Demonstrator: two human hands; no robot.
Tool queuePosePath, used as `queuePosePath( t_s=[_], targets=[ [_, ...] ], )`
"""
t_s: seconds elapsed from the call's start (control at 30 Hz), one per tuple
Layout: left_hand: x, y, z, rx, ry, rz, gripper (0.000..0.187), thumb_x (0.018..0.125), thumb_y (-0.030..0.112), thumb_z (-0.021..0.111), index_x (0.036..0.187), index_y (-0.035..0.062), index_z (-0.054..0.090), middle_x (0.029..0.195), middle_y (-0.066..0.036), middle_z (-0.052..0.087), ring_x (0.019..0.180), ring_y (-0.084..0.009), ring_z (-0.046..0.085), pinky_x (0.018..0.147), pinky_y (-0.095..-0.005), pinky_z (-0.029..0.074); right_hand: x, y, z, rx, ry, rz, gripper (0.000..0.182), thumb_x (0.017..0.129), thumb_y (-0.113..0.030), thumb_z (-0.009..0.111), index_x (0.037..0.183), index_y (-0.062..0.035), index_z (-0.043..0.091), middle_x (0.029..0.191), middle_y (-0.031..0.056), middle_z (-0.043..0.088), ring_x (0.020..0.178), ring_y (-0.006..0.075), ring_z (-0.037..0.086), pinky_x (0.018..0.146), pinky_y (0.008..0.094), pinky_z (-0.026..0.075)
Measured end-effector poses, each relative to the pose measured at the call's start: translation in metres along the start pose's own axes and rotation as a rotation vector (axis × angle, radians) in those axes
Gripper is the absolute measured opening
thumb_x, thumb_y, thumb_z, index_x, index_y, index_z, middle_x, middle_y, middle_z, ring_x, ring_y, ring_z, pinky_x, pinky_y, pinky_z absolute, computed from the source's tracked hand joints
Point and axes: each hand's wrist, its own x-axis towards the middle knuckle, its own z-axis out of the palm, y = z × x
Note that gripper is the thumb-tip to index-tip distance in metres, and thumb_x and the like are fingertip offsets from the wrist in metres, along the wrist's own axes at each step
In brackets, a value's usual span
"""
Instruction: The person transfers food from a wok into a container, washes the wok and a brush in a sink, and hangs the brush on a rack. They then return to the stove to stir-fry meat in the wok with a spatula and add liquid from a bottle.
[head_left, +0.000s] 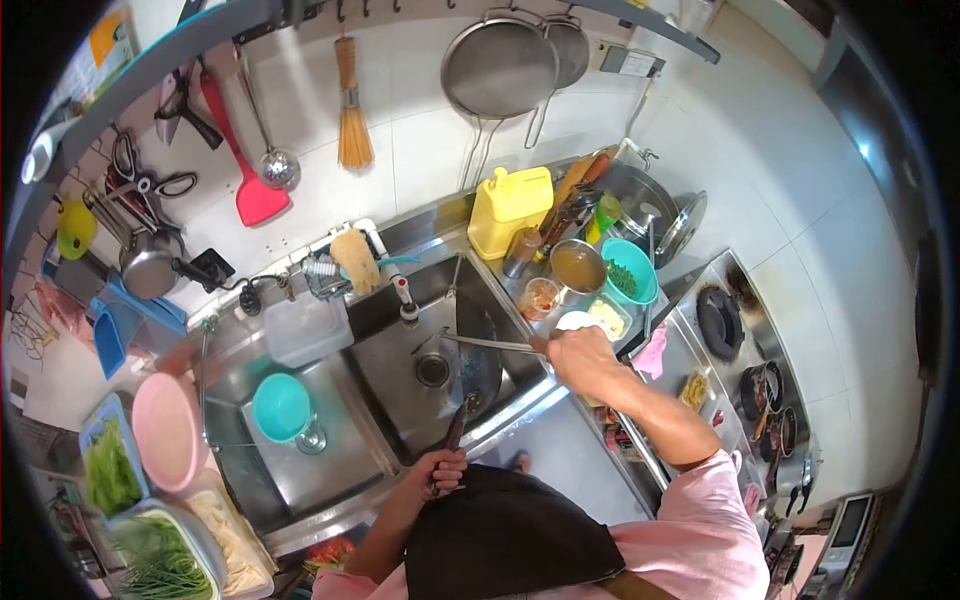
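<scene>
My left hand [440, 472] is closed around the dark handle of a wok [482, 365]. The wok is tilted inside the right sink basin [385, 365], its dark bowl near the basin's right wall. My right hand [580, 357], at the basin's right rim, grips a long metal utensil [492, 344]. The utensil reaches left across the wok over the basin; its far end is too thin to name the kind. Near my right hand stand a white bowl [578, 320] and a container of chopped pale food [608, 316].
A faucet [404, 298] rises behind the basin. The left basin holds a turquoise bowl [281, 407] and a glass [312, 437]. On the right counter are a yellow jug [510, 212], a metal pot [578, 268] and a turquoise bowl of greens [640, 268]. Vegetable tubs [160, 560] stand left.
</scene>
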Motion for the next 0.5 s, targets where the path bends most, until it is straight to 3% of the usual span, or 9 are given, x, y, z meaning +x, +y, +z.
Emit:
queuePosePath(
  t_s=[0.23, 0.33, 0.4, 0.5],
  targets=[
    [0.004, -0.052, 0.057, 0.246, 0.296, 0.115, 0.012, 0.092, 0.007, 0.056, 0.088, 0.0122, 0.046, 0.061, 0.006, 0.039, 0.044, -0.0029, 0.037, 0.038, -0.0225, 0.028, -0.08, 0.048, 0.004, 0.155, 0.17, 0.023, 0.041, 0.078, -0.007, 0.06, 0.119, -0.0119, 0.066, 0.08, 0.0134, 0.07, 0.075, 0.0305, 0.07, 0.06, 0.0436, 0.051],
    [0.017, -0.099, 0.092, 0.484, 0.554, 0.22, 0.016, 0.088, 0.007, 0.062, 0.092, 0.0116, 0.047, 0.061, 0.006, 0.039, 0.043, -0.0053, 0.036, 0.038, -0.0239, 0.027, -0.12, 0.08, 0.026, 0.262, 0.178, 0.085, 0.038, 0.079, -0.011, 0.062, 0.116, -0.016, 0.065, 0.085, 0.0135, 0.07, 0.079, 0.032, 0.069, 0.064, 0.045, 0.052],
    [0.026, -0.129, 0.088, 0.631, 0.667, 0.282, 0.022, 0.083, 0.005, 0.067, 0.096, 0.0091, 0.049, 0.059, 0.003, 0.044, 0.041, -0.0093, 0.042, 0.036, -0.027, 0.031, -0.147, 0.105, 0.05, 0.358, 0.191, 0.11, 0.042, 0.077, -0.014, 0.065, 0.119, -0.0192, 0.065, 0.09, 0.0123, 0.071, 0.082, 0.0318, 0.068, 0.067, 0.0448, 0.053],
    [0.037, -0.185, 0.113, 0.983, 0.894, 0.4, 0.023, 0.079, 0.002, 0.066, 0.095, 0.0032, 0.05, 0.058, -0.002, 0.051, 0.042, -0.0136, 0.051, 0.036, -0.0298, 0.038, -0.188, 0.142, 0.095, 0.606, 0.194, 0.1, 0.027, 0.086, -0.02, 0.061, 0.112, -0.0192, 0.067, 0.085, 0.0152, 0.069, 0.08, 0.036, 0.067, 0.069, 0.0483, 0.051]
  ],
)
